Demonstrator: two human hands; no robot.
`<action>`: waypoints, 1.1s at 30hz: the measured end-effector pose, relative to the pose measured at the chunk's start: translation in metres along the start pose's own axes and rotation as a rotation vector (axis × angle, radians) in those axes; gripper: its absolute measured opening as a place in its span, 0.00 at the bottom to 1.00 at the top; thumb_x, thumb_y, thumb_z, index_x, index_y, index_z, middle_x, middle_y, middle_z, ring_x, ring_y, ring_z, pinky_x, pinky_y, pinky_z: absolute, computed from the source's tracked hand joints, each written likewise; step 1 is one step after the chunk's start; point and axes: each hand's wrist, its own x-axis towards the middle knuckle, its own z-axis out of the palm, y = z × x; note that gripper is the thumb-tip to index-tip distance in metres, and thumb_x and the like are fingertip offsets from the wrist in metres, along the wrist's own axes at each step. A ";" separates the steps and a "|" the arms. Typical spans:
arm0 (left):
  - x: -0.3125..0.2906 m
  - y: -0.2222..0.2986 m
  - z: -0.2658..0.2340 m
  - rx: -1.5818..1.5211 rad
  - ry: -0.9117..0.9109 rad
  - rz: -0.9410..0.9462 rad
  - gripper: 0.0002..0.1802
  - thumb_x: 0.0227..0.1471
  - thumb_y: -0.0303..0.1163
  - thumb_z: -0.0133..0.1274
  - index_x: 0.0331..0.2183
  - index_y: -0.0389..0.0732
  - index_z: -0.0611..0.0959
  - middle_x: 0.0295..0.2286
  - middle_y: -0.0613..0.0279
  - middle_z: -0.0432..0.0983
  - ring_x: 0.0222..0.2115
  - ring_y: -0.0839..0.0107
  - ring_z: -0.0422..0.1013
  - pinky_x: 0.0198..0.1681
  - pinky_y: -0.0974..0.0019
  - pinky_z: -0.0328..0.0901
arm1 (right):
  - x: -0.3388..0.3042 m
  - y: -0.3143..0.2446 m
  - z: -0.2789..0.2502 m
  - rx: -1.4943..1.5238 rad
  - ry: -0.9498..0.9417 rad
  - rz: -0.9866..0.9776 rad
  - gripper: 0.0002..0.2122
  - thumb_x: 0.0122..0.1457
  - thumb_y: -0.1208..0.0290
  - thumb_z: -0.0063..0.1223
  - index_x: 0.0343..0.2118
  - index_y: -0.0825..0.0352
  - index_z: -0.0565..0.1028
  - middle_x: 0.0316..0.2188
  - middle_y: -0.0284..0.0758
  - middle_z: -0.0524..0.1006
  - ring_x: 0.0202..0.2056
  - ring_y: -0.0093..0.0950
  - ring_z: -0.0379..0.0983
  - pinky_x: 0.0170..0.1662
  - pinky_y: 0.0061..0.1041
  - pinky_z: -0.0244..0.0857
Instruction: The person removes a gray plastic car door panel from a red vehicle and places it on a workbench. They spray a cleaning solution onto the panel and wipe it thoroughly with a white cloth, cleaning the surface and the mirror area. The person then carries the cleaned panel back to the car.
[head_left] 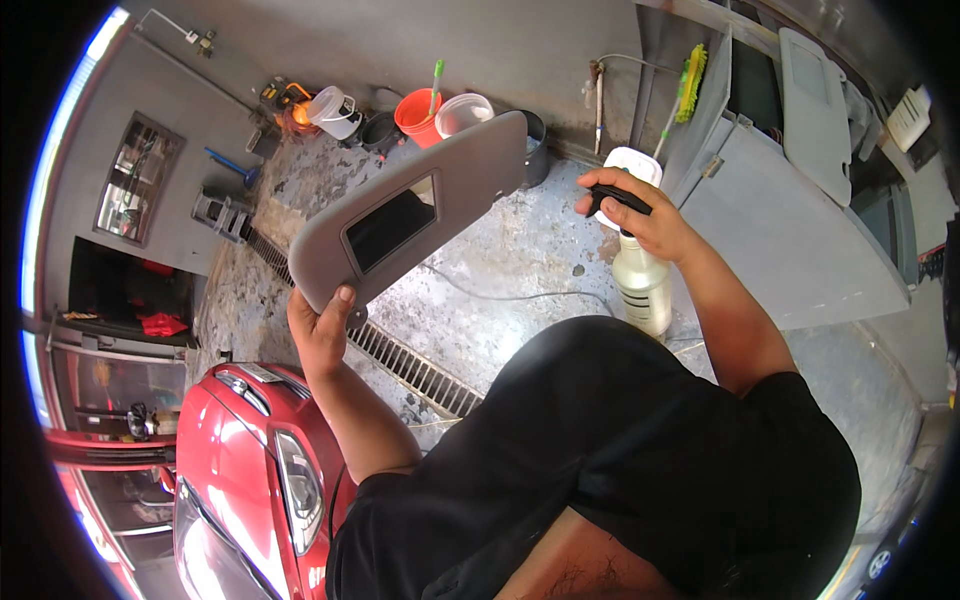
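Observation:
A grey car sun visor (467, 172) with a dark rectangular mirror (392, 224) is held up and tilted in front of me. My left hand (322, 328) pinches its lower left corner, thumb on the mirror side. To the right, my right hand (640, 212) grips the black trigger head of a spray bottle (641, 285). The bottle is whitish and translucent, with dark print on its side, and hangs upright below my fingers. Its nozzle end points toward the visor, with a gap between them.
A second sun visor (815, 110) lies on the grey cabinet (790, 230) at right. Along the back wall stand an orange bucket (418, 112), white buckets and a yellow-green brush (690, 85). A red car (235, 450) is at lower left, beside a floor drain grate (415, 372).

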 end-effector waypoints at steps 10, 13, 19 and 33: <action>0.004 -0.015 -0.008 -0.043 -0.015 -0.063 0.26 0.54 0.41 0.66 0.46 0.32 0.80 0.40 0.64 0.78 0.42 0.75 0.71 0.48 0.70 0.64 | -0.013 -0.006 -0.012 0.043 0.014 0.142 0.15 0.71 0.68 0.49 0.57 0.64 0.73 0.34 0.31 0.77 0.39 0.21 0.73 0.48 0.25 0.68; 0.007 -0.023 -0.002 -0.092 0.008 -0.049 0.25 0.55 0.39 0.64 0.48 0.32 0.79 0.42 0.62 0.78 0.43 0.74 0.72 0.49 0.69 0.65 | -0.017 0.003 -0.013 0.056 0.095 0.048 0.15 0.72 0.66 0.48 0.56 0.64 0.74 0.30 0.30 0.76 0.35 0.21 0.72 0.44 0.25 0.67; 0.011 -0.052 0.038 -0.341 0.146 -0.029 0.23 0.59 0.36 0.60 0.50 0.30 0.77 0.42 0.57 0.78 0.40 0.70 0.74 0.47 0.66 0.69 | -0.025 0.003 -0.024 0.072 0.194 -0.016 0.16 0.71 0.62 0.50 0.57 0.63 0.74 0.32 0.31 0.77 0.38 0.21 0.73 0.45 0.24 0.66; 0.040 -0.055 0.197 -0.461 0.128 -0.242 0.21 0.63 0.39 0.55 0.49 0.33 0.74 0.34 0.55 0.77 0.25 0.68 0.74 0.26 0.67 0.70 | -0.019 -0.064 0.035 0.094 -0.124 -0.424 0.23 0.71 0.61 0.51 0.64 0.65 0.67 0.54 0.37 0.77 0.55 0.26 0.73 0.58 0.30 0.65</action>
